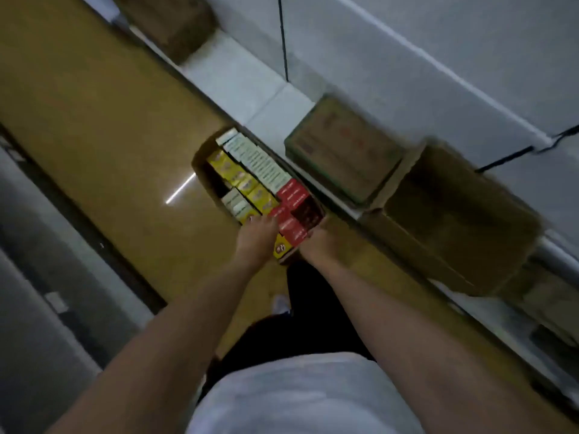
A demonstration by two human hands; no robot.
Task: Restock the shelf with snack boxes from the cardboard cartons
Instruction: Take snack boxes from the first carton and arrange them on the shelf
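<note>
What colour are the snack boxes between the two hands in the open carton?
Red with pale lettering, one showing a yellow end; clearest in the head view.

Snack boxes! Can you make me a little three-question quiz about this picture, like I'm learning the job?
1. True or false: the open carton sits on the floor.
2. Which colour of snack boxes lies nearest the right hand? A red, B blue, C green.
3. Fill in: the left hand reaches the carton's near end beside the ______ boxes.

Key: 1 true. 2 A, the red boxes. 3 yellow, the yellow boxes.
</note>
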